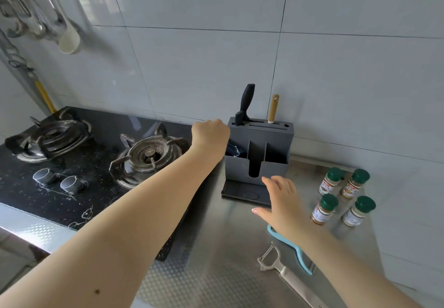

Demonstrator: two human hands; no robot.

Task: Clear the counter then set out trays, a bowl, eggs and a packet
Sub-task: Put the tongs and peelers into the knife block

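Note:
A grey knife holder [260, 163] stands on the steel counter [216, 271] against the tiled wall, holding a black-handled knife [247, 101] and a wooden-handled tool [273, 108]. My left hand [210, 134] is against the holder's upper left side, its fingers curled away out of sight. My right hand [280, 202] hovers in front of the holder's base with fingers spread and holds nothing. No trays, bowl, eggs or packet are in view.
Several green-capped spice jars [346, 195] stand to the right of the holder. A white peeler [283, 267] and a blue peeler [300, 252] lie under my right forearm. A black two-burner gas stove [72, 154] is on the left, with utensils [48, 19] hanging above it.

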